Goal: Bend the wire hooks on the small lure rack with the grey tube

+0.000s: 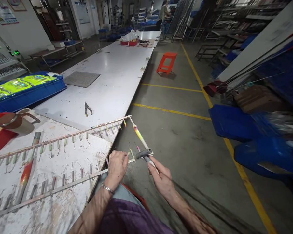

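A long rack of two narrow rails joined by painted crossbars lies tilted on the table corner, its end jutting past the edge. Several small hooked fishing-lure bodies hang along the rails. My left hand is closed over the near rail, fingertips beside a small pale lure body; what they pinch is hidden. My right hand is closed around the pale handle of a grey T-shaped tool. Its tube-like head lies across the rack's corner; I cannot tell whether they are joined.
Pliers and a grey mat lie on the long white table. At left stand a mug, a red container and a blue crate. An orange stool and blue containers stand to the right.
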Available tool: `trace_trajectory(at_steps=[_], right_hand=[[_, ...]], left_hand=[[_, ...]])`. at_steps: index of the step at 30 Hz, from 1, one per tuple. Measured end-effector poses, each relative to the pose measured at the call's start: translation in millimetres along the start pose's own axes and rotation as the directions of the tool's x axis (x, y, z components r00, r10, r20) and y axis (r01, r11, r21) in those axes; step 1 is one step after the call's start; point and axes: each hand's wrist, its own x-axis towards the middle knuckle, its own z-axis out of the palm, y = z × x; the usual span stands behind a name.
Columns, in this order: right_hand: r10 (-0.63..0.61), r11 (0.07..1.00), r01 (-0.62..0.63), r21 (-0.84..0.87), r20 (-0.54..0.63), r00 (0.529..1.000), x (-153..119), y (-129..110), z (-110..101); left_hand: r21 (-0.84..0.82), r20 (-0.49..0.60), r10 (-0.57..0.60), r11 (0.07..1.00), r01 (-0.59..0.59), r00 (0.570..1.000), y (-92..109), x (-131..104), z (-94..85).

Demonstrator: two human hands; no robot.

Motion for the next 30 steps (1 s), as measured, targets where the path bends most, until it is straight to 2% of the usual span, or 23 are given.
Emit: trace_trajectory(at_steps=[3, 5, 8, 11, 13, 16, 18, 23, 27, 30], right_hand=[[0.091, 0.995, -0.091, 0.037, 0.003, 0.996, 1, 1, -6], [0.053, 0.998, -0.052, 0.022, -0.018, 0.998, 3, -3, -11], [-0.162, 0.986, 0.160, -0.044, -0.035, 0.986, 4, -14, -20], [-0.393, 0.915, 0.392, -0.097, 0.013, 0.920, 6, -26, -27], [-0.472, 0.871, 0.478, -0.118, 0.074, 0.878, 8, -31, -28], [-0.453, 0.852, 0.492, -0.178, 0.219, 0.864, 13, -35, -26], [-0.416, 0.857, 0.474, -0.200, 0.275, 0.867, 17, -37, -27], [-0.487, 0.847, 0.511, -0.145, 0.173, 0.856, 19, -36, -29], [-0.459, 0.823, 0.526, -0.213, 0.297, 0.837, 17, -35, -26], [-0.464, 0.839, 0.514, -0.179, 0.260, 0.847, 17, -36, -27]], left_hand=[[-0.069, 0.054, 0.077, 0.995, -0.073, 0.996, -6, -1, -2.9], [-0.091, 0.097, 0.117, 0.990, -0.108, 0.988, -8, 0, -5.4], [-0.109, 0.160, 0.163, 0.983, -0.147, 0.974, -7, 6, -7.9], [-0.099, 0.197, 0.187, 0.980, -0.171, 0.962, -6, 10, -8.1], [-0.093, 0.200, 0.199, 0.979, -0.184, 0.959, -6, 12, -7.2], [-0.107, 0.190, 0.211, 0.975, -0.193, 0.959, -8, 11, -5.8], [-0.127, 0.187, 0.221, 0.972, -0.199, 0.957, -10, 11, -5.5], [-0.151, 0.188, 0.240, 0.965, -0.214, 0.952, -8, 9, -7.2], [-0.148, 0.187, 0.238, 0.966, -0.212, 0.953, -7, 9, -8.0], [-0.147, 0.182, 0.251, 0.963, -0.227, 0.951, -8, 8, -7.9]])
